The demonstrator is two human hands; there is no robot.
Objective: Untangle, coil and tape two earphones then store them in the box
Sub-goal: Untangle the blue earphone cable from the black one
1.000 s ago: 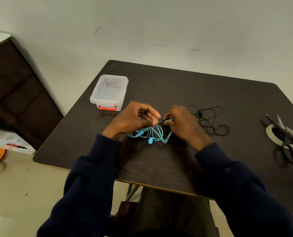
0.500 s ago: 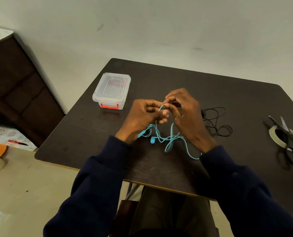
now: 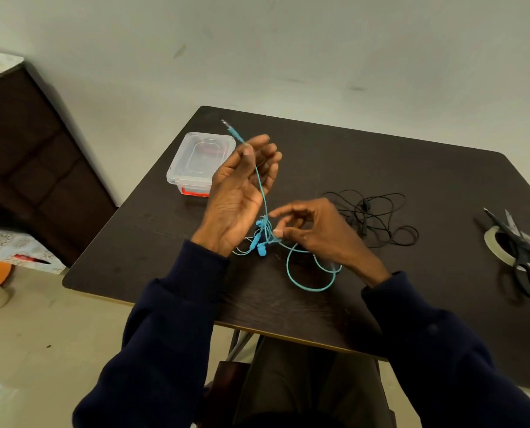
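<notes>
Untangling is barely begun: left hand (image 3: 239, 193) pinches the blue earphone (image 3: 291, 267) cord, right hand (image 3: 316, 230) fingers clamp its knot. Black earphone (image 3: 378, 217) lies tangled; box (image 3: 200, 162) shut.

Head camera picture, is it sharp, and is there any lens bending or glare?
Head view: mostly sharp, left hand slightly soft; wide-angle bending bows the table edges; soft even light, faint glare on the floor at bottom left.

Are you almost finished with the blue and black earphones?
Not yet, nothing is finished. The left hand lifts the turquoise earphone cable by its plug end while the right hand picks at its knot. The black earphone tangle, tape roll and closed clear plastic box wait untouched.
</notes>
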